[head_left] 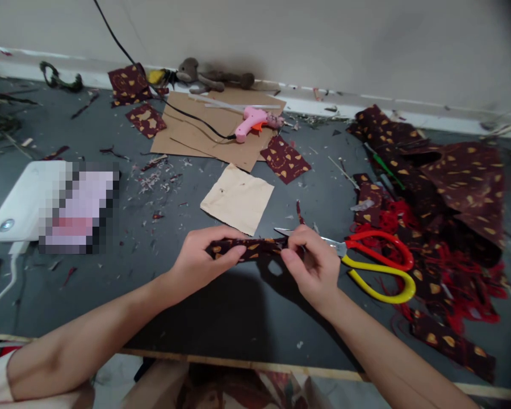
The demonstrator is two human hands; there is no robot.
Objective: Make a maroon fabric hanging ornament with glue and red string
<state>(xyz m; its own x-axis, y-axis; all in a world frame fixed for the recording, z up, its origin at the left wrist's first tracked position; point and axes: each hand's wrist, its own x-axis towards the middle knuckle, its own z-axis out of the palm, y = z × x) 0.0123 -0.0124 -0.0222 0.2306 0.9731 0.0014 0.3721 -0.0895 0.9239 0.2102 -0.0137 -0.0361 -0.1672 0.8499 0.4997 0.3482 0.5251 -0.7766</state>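
Note:
A narrow strip of dark maroon patterned fabric (259,249) is stretched between my two hands above the dark tabletop. My left hand (208,253) pinches its left part between thumb and fingers. At the strip's right end my right hand (310,261) is closed, thumb against the curled fingers. Scissors (377,250) with one red and one yellow handle lie beside my right hand, their blades partly hidden behind it. Just beyond my hands lies a cream square of cloth (238,199).
A pink glue gun (251,122) with a black cord rests on brown cardboard (204,136). Maroon fabric squares (285,159) lie around it. Fabric scraps and red threads (464,284) pile up at right. A white power bank (25,199) and a blurred phone (80,210) lie at left.

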